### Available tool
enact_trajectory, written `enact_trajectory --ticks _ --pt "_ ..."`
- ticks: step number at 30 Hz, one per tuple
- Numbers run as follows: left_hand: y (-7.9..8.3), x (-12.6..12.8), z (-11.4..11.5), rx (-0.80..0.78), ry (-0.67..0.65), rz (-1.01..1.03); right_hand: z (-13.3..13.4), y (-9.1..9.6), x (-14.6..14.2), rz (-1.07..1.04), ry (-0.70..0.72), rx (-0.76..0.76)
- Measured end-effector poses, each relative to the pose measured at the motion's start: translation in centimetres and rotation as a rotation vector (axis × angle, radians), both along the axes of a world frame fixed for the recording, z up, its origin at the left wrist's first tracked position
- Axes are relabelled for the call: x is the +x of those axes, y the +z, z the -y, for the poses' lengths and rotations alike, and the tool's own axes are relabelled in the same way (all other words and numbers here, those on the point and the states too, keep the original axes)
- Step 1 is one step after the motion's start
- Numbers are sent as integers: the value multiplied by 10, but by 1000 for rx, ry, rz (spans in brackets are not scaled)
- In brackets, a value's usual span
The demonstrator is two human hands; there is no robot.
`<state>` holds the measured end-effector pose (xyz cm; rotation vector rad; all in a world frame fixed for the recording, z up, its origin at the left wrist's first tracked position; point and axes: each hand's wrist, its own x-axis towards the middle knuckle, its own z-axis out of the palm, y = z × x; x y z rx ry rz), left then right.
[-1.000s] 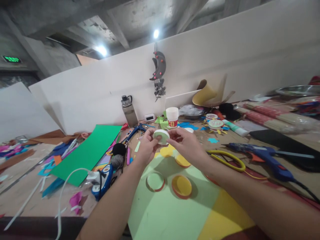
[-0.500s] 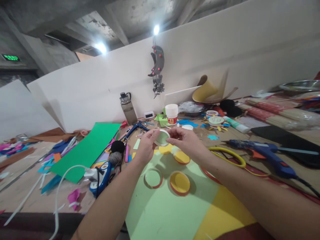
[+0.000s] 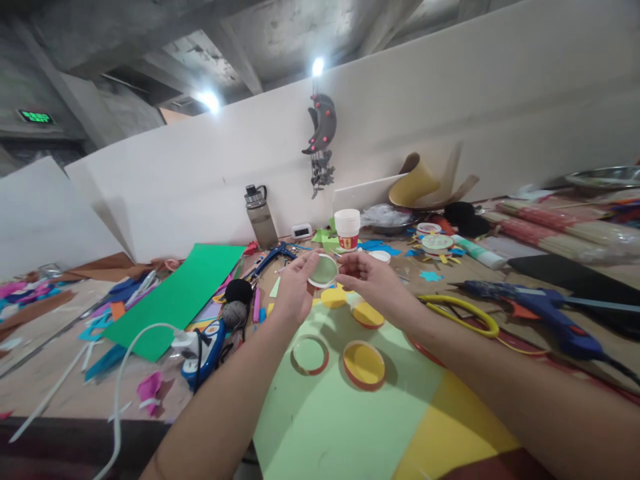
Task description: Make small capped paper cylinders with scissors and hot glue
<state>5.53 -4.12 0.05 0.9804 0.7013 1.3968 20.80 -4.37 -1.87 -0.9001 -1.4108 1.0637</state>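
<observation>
My left hand (image 3: pixel 299 283) is closed on the rim of a shallow white paper ring with a pale green disc (image 3: pixel 323 271) inside it. Close to the ring's right edge is my right hand (image 3: pixel 367 275), its fingers loosely curled and apart from the thumb. Whether the thumb touches the rim I cannot tell. Below the hands, a ring with a green inside (image 3: pixel 309 355) and a ring with a yellow disc (image 3: pixel 365 365) lie on a light green sheet (image 3: pixel 340 427). Another yellow-filled ring (image 3: pixel 369 314) and a yellow disc (image 3: pixel 333 297) lie nearer the hands.
A blue glue gun (image 3: pixel 545 310) and a yellow hoop (image 3: pixel 465 317) lie at right. Stacked paper cups (image 3: pixel 347 230) and a bottle (image 3: pixel 261 220) stand at the back. At left are a green sheet (image 3: pixel 180 293), a blue power strip (image 3: pixel 204 357) and a white cable (image 3: pixel 119 393).
My right fingers have drawn slightly away from the ring's edge and opened a little. The ring stays in my left hand, turned slightly. The camera view has shifted a little.
</observation>
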Motion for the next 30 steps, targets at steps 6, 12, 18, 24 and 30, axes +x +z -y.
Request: enact_trajectory --ticks 6,12,18,24,30 --pt "-1 1 0 -42 -42 69 3 5 0 -49 27 -51" --pt "-1 1 0 -21 2 1 3 6 2 -72 -5 -111" --pt "-3 1 -2 14 42 -50 -1 3 3 -154 10 -156" --pt "-1 4 0 -1 20 -40 -1 0 3 -134 31 -148" --pt "-1 3 1 25 -14 -37 0 3 5 -31 -26 -32"
